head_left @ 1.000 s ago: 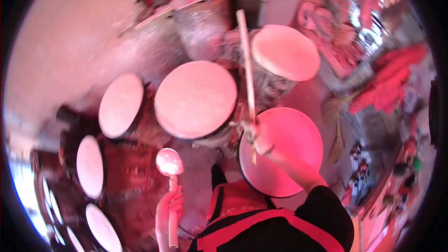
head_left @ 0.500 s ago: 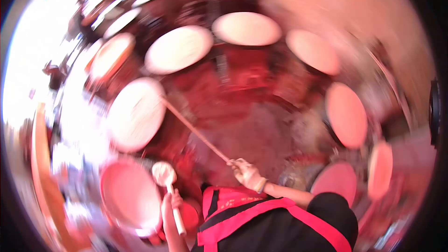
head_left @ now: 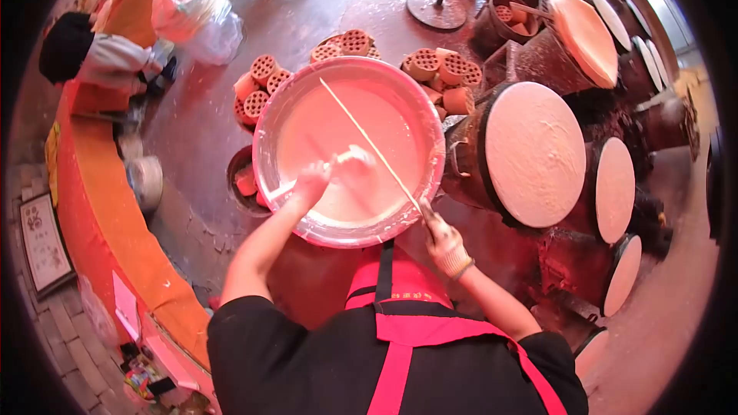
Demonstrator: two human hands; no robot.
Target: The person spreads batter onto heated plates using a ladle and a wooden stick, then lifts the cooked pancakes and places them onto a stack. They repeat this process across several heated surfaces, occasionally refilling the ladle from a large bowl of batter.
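A large round basin (head_left: 436,165) of pale batter (head_left: 307,127) stands right in front of me. Over the batter, my left hand (head_left: 311,183) is closed round a ladle (head_left: 354,160), whose head is blurred by motion; its pale handle end sticks out to the left. My right hand (head_left: 443,242), in a light glove, grips a long thin stick (head_left: 369,138) beside the basin's near right rim. The stick slants across the basin, its far end toward the upper left. Closest to my right hand is a round griddle (head_left: 534,154) with a pale layer spread on it.
Several drum stoves with round griddles (head_left: 615,188) line the right side. Honeycomb coal briquettes (head_left: 453,69) are piled behind the basin. An orange-topped counter (head_left: 115,207) curves along the left, with a person (head_left: 100,58) beyond it. A bagged bundle (head_left: 196,15) stands at the upper left.
The view has swung from the ring of griddles to the basin. The ladle is now over the batter in my left hand. The stick has left the griddle and crosses above the basin.
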